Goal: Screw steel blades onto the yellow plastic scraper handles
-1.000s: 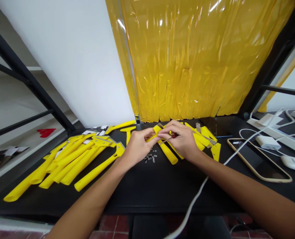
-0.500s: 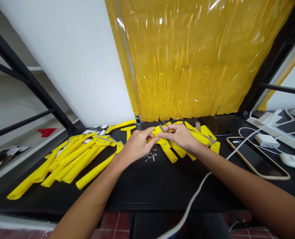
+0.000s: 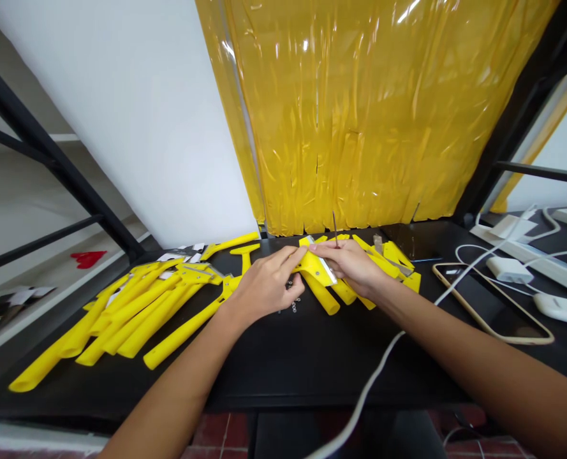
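Observation:
Between both hands is a yellow scraper head [image 3: 317, 273] with a pale metal strip along its right edge. My left hand [image 3: 270, 284] is closed on its left side, fingers bent. My right hand [image 3: 350, 262] pinches its upper right edge and also holds a thin dark rod [image 3: 335, 231] that points upward. Small metal nuts [image 3: 293, 303] lie on the black table just below my left hand, partly hidden by it. More yellow scraper parts [image 3: 398, 258] lie behind and to the right of my right hand.
A pile of yellow scrapers [image 3: 144, 306] covers the table's left side. At the right lie a phone [image 3: 493, 306], a white charger [image 3: 510, 270] and a white case [image 3: 563, 309]. A white cable [image 3: 383, 363] crosses the front edge. Behind hangs yellow plastic sheeting [image 3: 360, 127].
The scraper head has turned, showing more of its face and metal strip. The rod now stands upright in my right hand. My left hand's fingers have moved down over the nuts.

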{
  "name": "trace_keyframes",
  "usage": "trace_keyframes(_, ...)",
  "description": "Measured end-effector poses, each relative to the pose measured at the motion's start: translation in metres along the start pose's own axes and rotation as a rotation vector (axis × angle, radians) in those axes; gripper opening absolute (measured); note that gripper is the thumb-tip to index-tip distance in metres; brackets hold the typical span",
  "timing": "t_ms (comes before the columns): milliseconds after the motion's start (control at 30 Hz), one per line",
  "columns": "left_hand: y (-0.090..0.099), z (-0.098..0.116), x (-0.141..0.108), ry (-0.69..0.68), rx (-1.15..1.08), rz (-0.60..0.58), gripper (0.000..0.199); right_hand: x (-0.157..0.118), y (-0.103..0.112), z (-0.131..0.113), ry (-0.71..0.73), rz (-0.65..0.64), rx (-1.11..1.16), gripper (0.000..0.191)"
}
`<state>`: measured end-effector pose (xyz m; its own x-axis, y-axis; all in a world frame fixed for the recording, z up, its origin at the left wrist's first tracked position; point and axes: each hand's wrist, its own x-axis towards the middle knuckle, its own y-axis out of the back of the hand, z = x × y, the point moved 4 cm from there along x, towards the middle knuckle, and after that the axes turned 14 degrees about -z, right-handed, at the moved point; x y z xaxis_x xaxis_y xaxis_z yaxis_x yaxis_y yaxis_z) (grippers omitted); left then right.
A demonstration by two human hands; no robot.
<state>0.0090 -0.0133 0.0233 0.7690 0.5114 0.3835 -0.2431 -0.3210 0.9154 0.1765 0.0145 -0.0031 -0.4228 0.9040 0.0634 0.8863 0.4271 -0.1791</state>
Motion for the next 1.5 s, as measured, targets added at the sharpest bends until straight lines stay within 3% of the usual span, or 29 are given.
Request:
trace_keyframes(167, 0.0, -0.013, -0.001, 0.051, 0.113, 0.024, 0.038, 0.002, -0.003, 0.001, 0.035, -0.067, -0.042, 0.041)
trace_keyframes(267, 0.007, -0.035, -0.003, 0.23, 0.018, 0.162, 0.022, -0.001, -0.007, -0.005, 0.203, -0.04, -0.526, 0.033)
trace_keyframes(333, 0.011, -0.053, -0.005, 0.406, -0.081, 0.208, 0.012, -0.004, -0.018, -0.001, 0.267, -0.146, -0.974, 0.02)
trace_keyframes(433, 0.008, -0.073, -0.009, 0.645, -0.377, 0.175, 0.024, -0.008, -0.029, 0.019, 0.214, -0.368, -1.429, 0.016)
trace_keyframes(500, 0.002, -0.078, -0.01, 0.714, -0.553, 0.149, 0.022, -0.009, -0.031, 0.028, 0.176, -0.372, -1.535, 0.016)
trace_keyframes(900, -0.016, -0.081, -0.006, 0.701, -1.028, 0.14, 0.016, -0.004, -0.039, 0.033, 0.117, -0.274, -1.528, 0.016)
trace_keyframes(1133, -0.015, -0.077, -0.004, 0.706, -1.087, 0.151, 0.016, -0.001, -0.041, 0.035, 0.138, -0.307, -1.497, 0.015)
trace_keyframes(1500, -0.017, -0.074, -0.005, 0.739, -1.273, 0.145, 0.014, -0.003, -0.046, 0.03, 0.058, -0.269, -1.539, 0.019)
